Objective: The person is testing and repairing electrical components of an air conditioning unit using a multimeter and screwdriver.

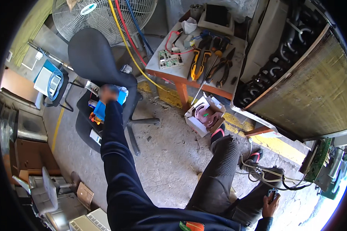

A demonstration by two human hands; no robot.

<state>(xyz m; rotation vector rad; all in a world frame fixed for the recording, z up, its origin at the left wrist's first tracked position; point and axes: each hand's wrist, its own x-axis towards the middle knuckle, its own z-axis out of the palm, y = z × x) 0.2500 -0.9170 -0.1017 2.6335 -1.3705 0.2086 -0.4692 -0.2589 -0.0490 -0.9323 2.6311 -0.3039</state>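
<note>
My left arm stretches forward to the black office chair (90, 50). My left hand (108, 93) is over its seat and smeared, so its fingers cannot be made out. Beneath and beside it lie a blue flat item (100, 111), an orange packet (95, 118) and a small white box (95, 136). Low on the right, by my thigh, my right hand (270, 207) is closed round a small dark tool with grey metal at its top (273, 194). Its exact kind does not show.
A bench (169, 73) holds a circuit board (170, 58), yellow-handled cutters (199, 63), pliers (224, 67) and screwdrivers. Below is an open carton (196, 127). A finned coil unit (304, 84) stands right, with loose cables (266, 175) near my legs. Yellow, red and blue hoses hang before a fan (104, 19).
</note>
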